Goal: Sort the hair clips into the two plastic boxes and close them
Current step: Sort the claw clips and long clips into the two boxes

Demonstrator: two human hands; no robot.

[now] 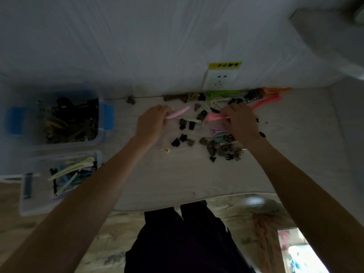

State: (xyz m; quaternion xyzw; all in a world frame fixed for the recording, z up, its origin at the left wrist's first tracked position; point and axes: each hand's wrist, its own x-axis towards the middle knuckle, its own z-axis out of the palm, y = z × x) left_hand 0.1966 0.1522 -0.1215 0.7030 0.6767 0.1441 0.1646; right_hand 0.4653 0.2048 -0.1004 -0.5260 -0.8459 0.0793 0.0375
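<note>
My left hand [150, 123] grips one end of a long light-pink clip [178, 113] just above the table. My right hand [241, 123] holds a brighter pink clip [213, 117] over the scattered pile. Several small dark claw clips [220, 148] lie between and below my hands. Long green, orange and red clips [264, 95] lie along the wall. At the left stand two open clear boxes: the far box [101, 134] with blue latches holds dark claw clips, and the near box [39, 207] holds long pastel clips.
A wall socket [221, 79] with a yellow label sits above the pile. One stray dark clip [130, 100] lies by the wall. A small cream clip [165, 150] rests below my left wrist. The table's front edge [197, 201] runs just above my dark trousers.
</note>
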